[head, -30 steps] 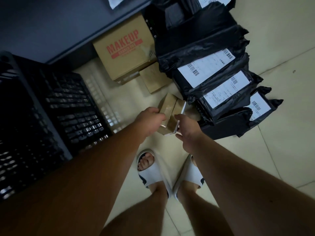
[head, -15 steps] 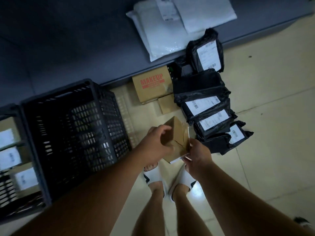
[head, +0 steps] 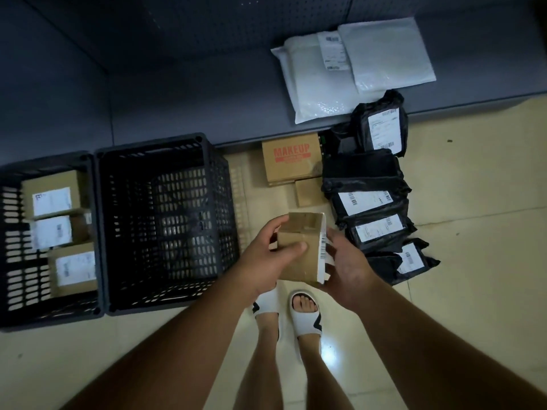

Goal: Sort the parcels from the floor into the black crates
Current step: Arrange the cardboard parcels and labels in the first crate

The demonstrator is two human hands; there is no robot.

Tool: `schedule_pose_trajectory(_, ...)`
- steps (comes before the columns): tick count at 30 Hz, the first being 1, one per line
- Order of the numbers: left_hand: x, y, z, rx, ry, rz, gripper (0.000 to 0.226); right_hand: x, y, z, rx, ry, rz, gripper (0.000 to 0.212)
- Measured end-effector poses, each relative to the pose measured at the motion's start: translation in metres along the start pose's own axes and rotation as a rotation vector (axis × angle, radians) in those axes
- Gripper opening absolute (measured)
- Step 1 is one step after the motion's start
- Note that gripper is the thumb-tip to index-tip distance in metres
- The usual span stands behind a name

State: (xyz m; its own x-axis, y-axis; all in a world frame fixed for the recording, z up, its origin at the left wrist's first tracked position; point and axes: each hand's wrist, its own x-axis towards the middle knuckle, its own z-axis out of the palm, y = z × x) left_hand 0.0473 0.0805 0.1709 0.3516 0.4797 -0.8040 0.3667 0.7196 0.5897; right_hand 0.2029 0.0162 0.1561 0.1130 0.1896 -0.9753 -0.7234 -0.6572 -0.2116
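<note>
Both hands clasp the cardboard box (head: 299,250): left hand (head: 263,261) on its left face, right hand (head: 346,267) on its labelled right side. The empty crate (head: 159,220) sits left of the hands.

A single head-worn wide-angle view looks steeply down from standing height, near the hands, facing the floor (head: 461,291), two black crates (head: 165,303) and a grey shelf (head: 189,102) ahead.
</note>
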Motion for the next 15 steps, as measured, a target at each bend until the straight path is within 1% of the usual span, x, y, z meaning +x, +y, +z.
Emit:
schedule_pose_trajectory(2, -0.008, -0.003, -0.004, -0.115, 0.001, -0.044, 0.064, -0.002, 0.001, 0.002, -0.111, -0.019, -0.044, 0.029)
schedule_pose_trajectory(4, -0.016, -0.007, -0.011, -0.203, 0.024, -0.08, 0.061, -0.003, 0.002, 0.005, -0.257, -0.035, -0.103, 0.025)
schedule_pose_trajectory(7, -0.028, -0.014, -0.024, -0.294, 0.117, -0.099, 0.048, -0.007, 0.004, 0.015, -0.411, -0.037, -0.176, 0.028)
schedule_pose_trajectory(12, -0.047, -0.021, -0.044, -0.411, 0.298, -0.065, 0.044, -0.011, 0.013, 0.033, -0.523, -0.018, -0.284, 0.04)
schedule_pose_trajectory(15, -0.057, -0.029, -0.057, -0.457, 0.416, -0.023, 0.034, -0.012, 0.023, 0.049, -0.557, -0.029, -0.337, 0.036)
